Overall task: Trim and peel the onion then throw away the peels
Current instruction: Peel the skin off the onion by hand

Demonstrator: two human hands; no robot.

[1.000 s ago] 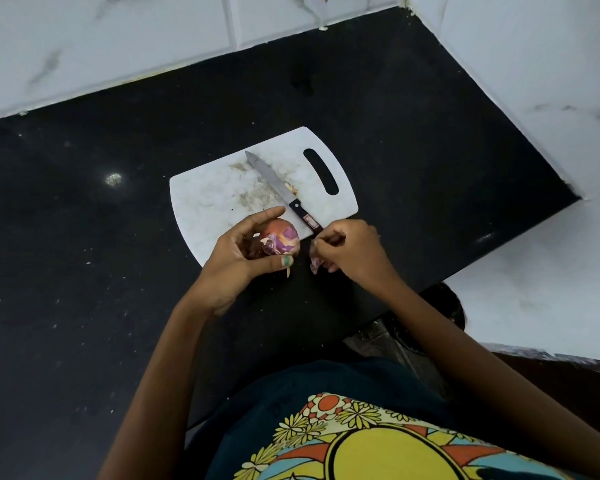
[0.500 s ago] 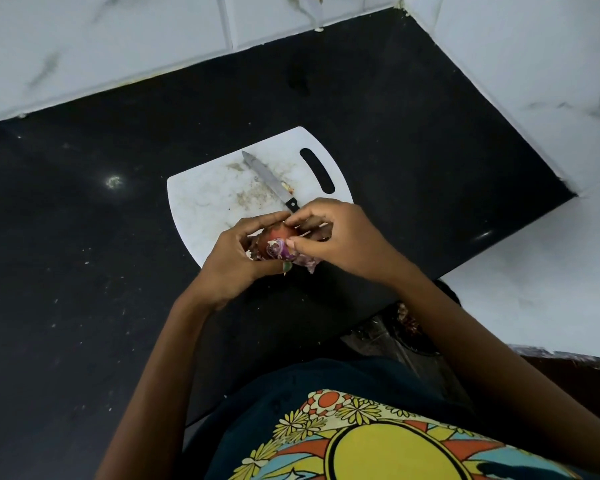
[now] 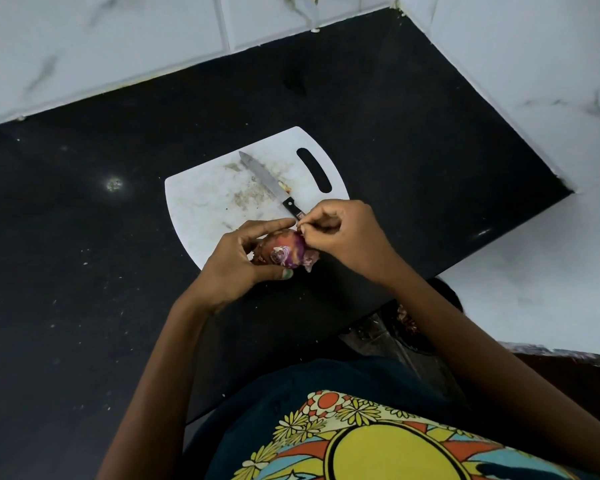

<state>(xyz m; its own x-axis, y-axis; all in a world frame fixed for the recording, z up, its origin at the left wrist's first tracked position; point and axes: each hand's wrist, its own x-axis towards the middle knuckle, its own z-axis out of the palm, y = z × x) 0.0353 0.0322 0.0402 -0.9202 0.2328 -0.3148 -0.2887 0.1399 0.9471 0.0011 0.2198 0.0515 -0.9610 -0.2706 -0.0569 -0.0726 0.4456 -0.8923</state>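
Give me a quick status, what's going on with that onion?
Left hand shut on onion. Right hand pinching skin at its top, loose peels underneath. Knife idle on cutting board. Nothing in the way.

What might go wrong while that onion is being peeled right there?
The knife lies on the cutting board with its handle just beside the right hand, so a stray move might knock it. Loose peel hanging under the onion, held by the left hand, could drop onto the black counter.
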